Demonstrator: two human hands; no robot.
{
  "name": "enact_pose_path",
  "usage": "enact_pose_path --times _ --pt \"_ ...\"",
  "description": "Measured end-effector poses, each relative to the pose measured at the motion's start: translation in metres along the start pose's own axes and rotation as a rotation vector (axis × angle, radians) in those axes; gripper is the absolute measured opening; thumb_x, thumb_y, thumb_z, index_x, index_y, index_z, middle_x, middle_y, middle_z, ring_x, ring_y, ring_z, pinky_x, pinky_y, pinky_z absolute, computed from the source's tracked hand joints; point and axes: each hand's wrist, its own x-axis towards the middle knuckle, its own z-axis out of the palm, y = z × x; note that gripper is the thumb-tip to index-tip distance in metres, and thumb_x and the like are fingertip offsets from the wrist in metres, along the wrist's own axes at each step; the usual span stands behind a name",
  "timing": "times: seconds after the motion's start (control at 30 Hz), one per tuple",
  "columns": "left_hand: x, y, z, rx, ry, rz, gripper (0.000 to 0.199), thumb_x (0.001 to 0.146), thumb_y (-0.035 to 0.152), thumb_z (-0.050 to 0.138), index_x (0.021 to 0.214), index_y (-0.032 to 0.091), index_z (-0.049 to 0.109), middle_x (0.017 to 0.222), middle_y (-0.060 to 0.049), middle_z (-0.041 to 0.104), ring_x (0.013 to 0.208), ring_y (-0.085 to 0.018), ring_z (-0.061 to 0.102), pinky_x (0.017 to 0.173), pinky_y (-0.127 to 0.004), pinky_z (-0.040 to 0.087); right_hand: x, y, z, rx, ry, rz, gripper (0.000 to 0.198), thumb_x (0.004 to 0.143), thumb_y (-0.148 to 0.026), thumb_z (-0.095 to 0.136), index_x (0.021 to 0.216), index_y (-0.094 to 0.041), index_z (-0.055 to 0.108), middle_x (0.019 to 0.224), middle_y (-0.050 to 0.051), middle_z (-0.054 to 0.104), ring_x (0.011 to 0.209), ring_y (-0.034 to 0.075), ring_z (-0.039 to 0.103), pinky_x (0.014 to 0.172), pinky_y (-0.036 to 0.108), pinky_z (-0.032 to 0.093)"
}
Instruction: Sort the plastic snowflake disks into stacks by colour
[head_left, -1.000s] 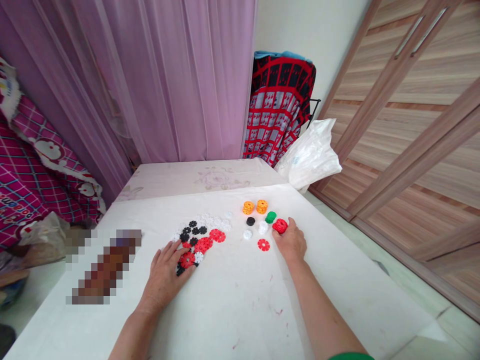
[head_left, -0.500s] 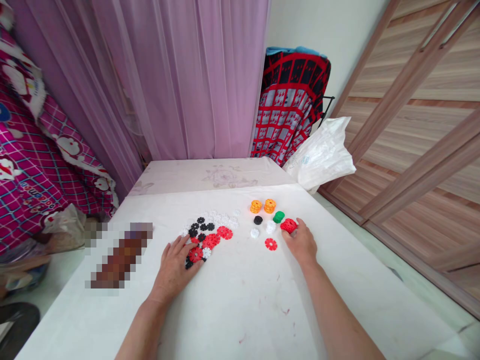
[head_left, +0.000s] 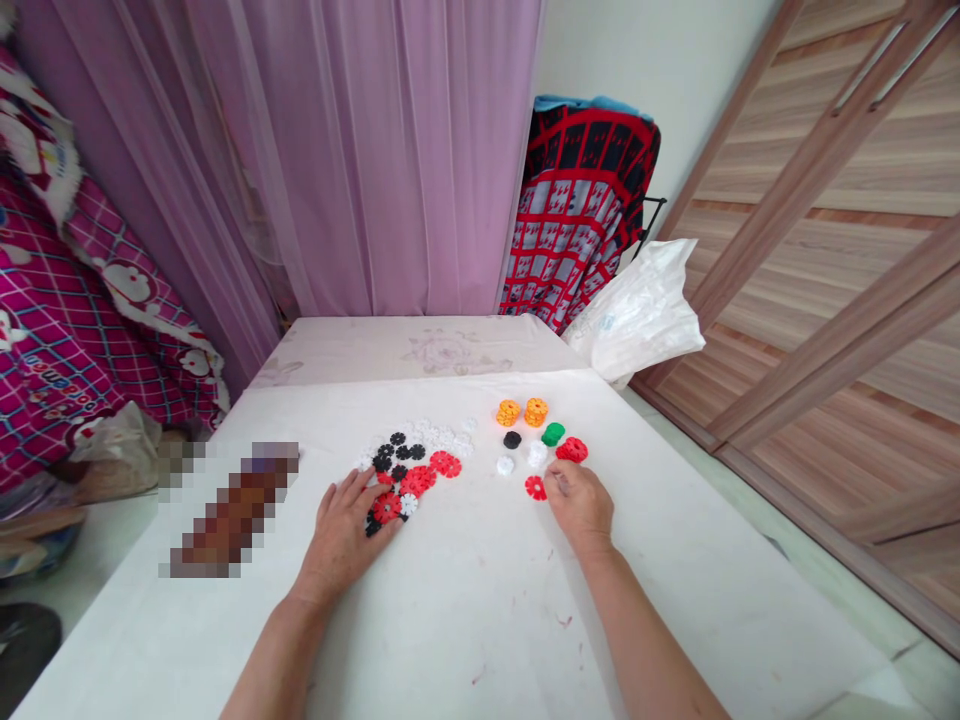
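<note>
My left hand (head_left: 346, 525) lies open on the table, its fingers spread against the left side of a loose spread of plastic snowflake discs. Red discs (head_left: 420, 481), black discs (head_left: 398, 453) and white discs (head_left: 439, 436) overlap there. My right hand (head_left: 585, 505) has its fingers curled together at the right edge of a single flat red snowflake disc (head_left: 535, 487), partly covering it. Just beyond that hand stands a red disc stack (head_left: 573, 449). Near it are a green stack (head_left: 553, 434), a black stack (head_left: 511, 440), white stacks (head_left: 537, 453) and two orange stacks (head_left: 508, 413).
A white cloth (head_left: 465, 620) covers the table. Left of my left hand lies a pixelated brown object (head_left: 236, 510). Beyond the right table edge are a white plastic bag (head_left: 637, 310) and a wooden wardrobe (head_left: 817, 290); a purple curtain (head_left: 390, 160) hangs behind.
My right hand has let go of the red stack and shifted left and nearer to me, onto the single red disc. The left hand has stayed put. The view has turned slightly.
</note>
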Motion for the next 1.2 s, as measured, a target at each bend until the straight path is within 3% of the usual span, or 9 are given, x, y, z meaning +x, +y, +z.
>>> enact_pose_path --times 0.17,0.8,1.07,1.2 --pt "0.0 0.0 0.0 -0.002 -0.006 0.005 0.043 0.083 0.047 0.055 0.118 0.026 0.064 0.145 -0.01 0.051 0.138 -0.033 0.04 0.113 -0.058 0.028 0.0 -0.005 -0.001 -0.071 -0.092 -0.174 0.026 0.085 -0.028 0.048 0.085 -0.023 0.073 0.089 0.004 0.071 0.09 0.019 0.058 0.081 0.026 0.039" --pt "-0.002 -0.004 0.004 -0.017 0.028 0.008 0.04 0.082 0.045 0.057 0.117 0.027 0.065 0.144 -0.009 0.052 0.138 -0.032 0.04 0.113 -0.057 0.028 0.029 -0.022 0.001 -0.123 -0.2 -0.092 0.025 0.089 -0.027 0.045 0.088 -0.024 0.07 0.087 0.002 0.07 0.088 0.018 0.059 0.07 0.025 0.037" --pt "-0.002 -0.004 0.003 -0.012 0.023 0.015 0.041 0.082 0.046 0.057 0.117 0.026 0.064 0.144 -0.01 0.052 0.138 -0.032 0.041 0.112 -0.058 0.029 0.012 -0.03 -0.001 -0.103 -0.159 -0.295 0.028 0.089 -0.021 0.045 0.095 -0.023 0.071 0.102 0.003 0.071 0.096 0.018 0.058 0.086 0.027 0.039" --pt "-0.002 -0.005 0.005 -0.01 0.04 0.02 0.039 0.081 0.044 0.058 0.116 0.028 0.065 0.143 -0.009 0.053 0.137 -0.032 0.042 0.112 -0.057 0.03 0.02 -0.045 -0.001 -0.204 -0.261 -0.254 0.031 0.091 -0.02 0.042 0.099 -0.022 0.071 0.108 0.006 0.069 0.099 0.02 0.059 0.081 0.028 0.041"
